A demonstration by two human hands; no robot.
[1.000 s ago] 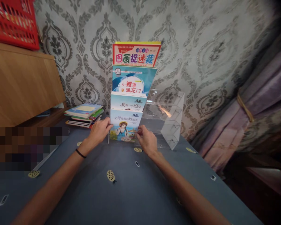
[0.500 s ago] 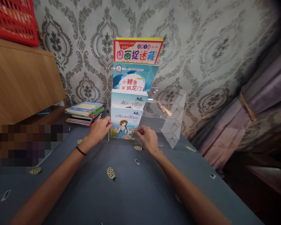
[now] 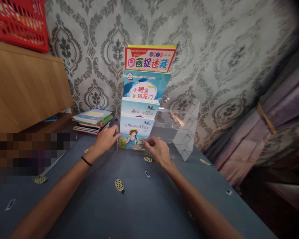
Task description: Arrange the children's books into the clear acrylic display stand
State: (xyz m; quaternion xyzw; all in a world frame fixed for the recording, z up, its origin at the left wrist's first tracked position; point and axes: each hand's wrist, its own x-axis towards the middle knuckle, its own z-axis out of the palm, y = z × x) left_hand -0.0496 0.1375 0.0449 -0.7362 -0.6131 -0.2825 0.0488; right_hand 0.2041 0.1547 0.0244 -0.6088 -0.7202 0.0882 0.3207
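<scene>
Left hand [image 3: 106,138] and right hand [image 3: 158,150] curl at the near light-blue illustrated paperback [image 3: 137,128]'s edges, perhaps steadying it in the clear acrylic rack [image 3: 183,142]; I can't tell if either grips.

Red basket [image 3: 23,42] atop wooden cabinet [image 3: 30,93]; tied curtain [image 3: 249,142] at right; patterned wallpaper [image 3: 209,49] behind.

Soft, rather dim light falls on the book covers [image 3: 137,123] near the centre, while an orange glare [image 3: 177,119] streaks the clear rack [image 3: 185,137] just towards 3 o'clock. Deep shadow fills 4 o'clock, and the corner at 2 goes black. The basket [image 3: 27,45] at 10 o'clock and curtain [image 3: 249,146] past 3 look stretched and blurred; coarse pixel blocks [image 3: 32,154] mask 8 to 9.
</scene>
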